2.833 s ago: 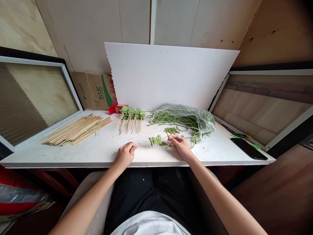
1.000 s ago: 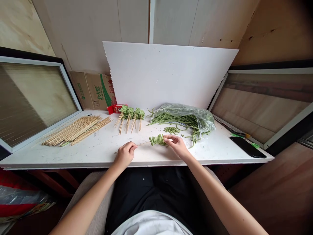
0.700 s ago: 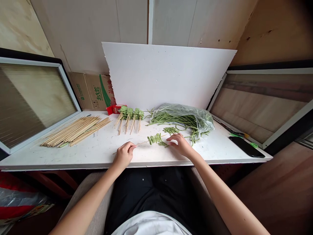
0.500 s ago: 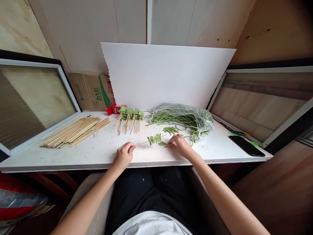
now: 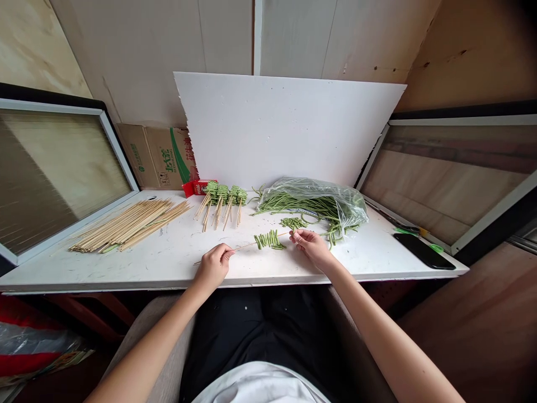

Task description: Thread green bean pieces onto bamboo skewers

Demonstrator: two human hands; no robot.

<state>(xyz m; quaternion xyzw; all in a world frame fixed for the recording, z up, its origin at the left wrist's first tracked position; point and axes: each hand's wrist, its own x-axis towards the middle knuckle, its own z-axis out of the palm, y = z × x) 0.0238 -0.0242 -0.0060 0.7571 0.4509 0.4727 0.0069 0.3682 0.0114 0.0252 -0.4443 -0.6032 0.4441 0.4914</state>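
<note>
My left hand (image 5: 215, 265) is closed round a thin bamboo skewer (image 5: 244, 247), which points right above the table. Several cut green bean pieces (image 5: 268, 240) are threaded crosswise on it, side by side. My right hand (image 5: 312, 249) pinches a short bean piece (image 5: 292, 231) at the skewer's free tip; whether the tip has pierced it I cannot tell. Just behind that hand lies a small heap of cut bean pieces (image 5: 290, 222). Finished-looking bean skewers (image 5: 226, 196) are stacked farther back, their bare sticks facing me.
Loose bamboo skewers (image 5: 130, 224) lie in a pile at left. A clear plastic bag (image 5: 327, 193) of long green beans stands at the back right. A black phone (image 5: 423, 250) lies near the right edge. A white board (image 5: 289, 129) and a cardboard box (image 5: 157, 157) stand behind.
My right hand has moved slightly up and back from the table surface, bringing a bean piece to the skewer's tip. My left hand keeps its hold on the skewer, almost unmoved.
</note>
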